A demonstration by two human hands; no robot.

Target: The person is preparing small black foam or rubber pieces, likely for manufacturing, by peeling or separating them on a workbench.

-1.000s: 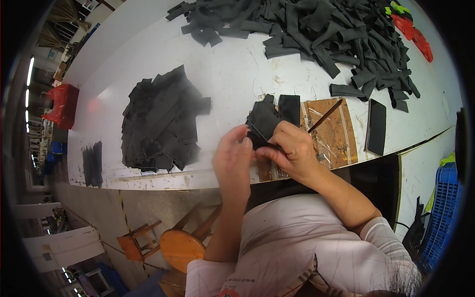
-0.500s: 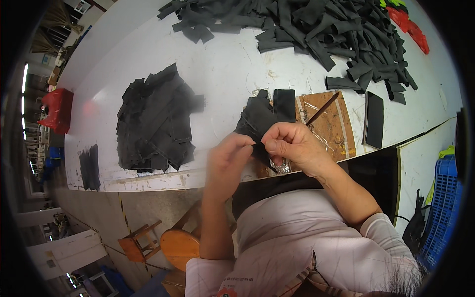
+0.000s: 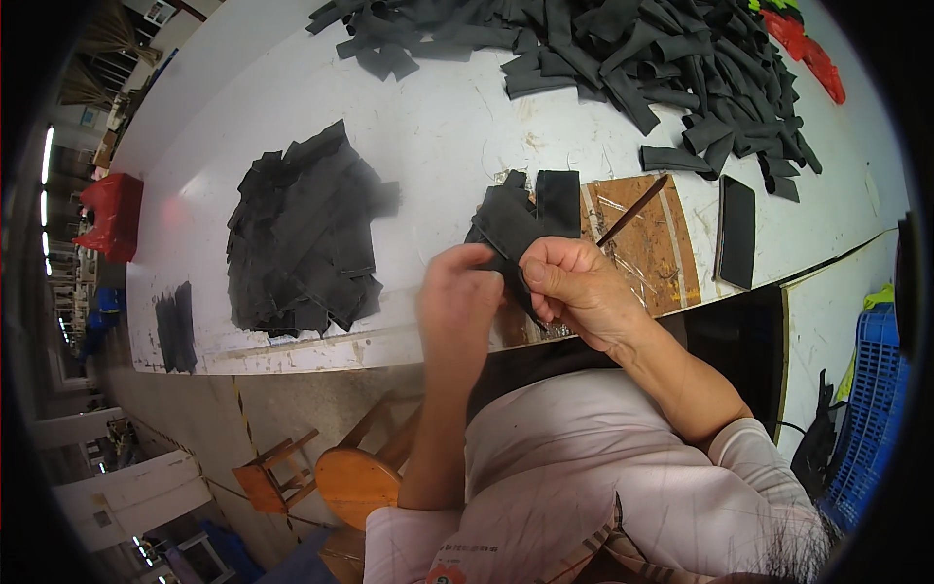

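My right hand [image 3: 574, 282] is closed in a pinch on a dark grey fabric strip [image 3: 519, 275], which hangs down beside the fingertips. Close to it on the left, my left hand [image 3: 459, 292] is smeared by motion with its fingers bent, and whether it grips any cloth cannot be made out. Just beyond both hands lie overlapping dark fabric strips [image 3: 508, 216], beside a squared-off dark piece [image 3: 557, 202]. These rest by a worn brown board [image 3: 654, 255] with clear tape and loose threads. A slim dark pointed tool [image 3: 632, 211] lies across that board.
A stack of dark fabric pieces [image 3: 304, 234] lies left, with a smaller bundle [image 3: 176, 329] farther out. A big heap of folded strips [image 3: 623, 58] covers the back right. A phone [image 3: 736, 234], a red bag [image 3: 115, 216], a wooden stool [image 3: 358, 487] and a blue crate [image 3: 873, 409] stand around.
My left hand has drawn back a little from the fabric strip, leaving a gap between the hands. My right hand keeps its pinch nearly in place.
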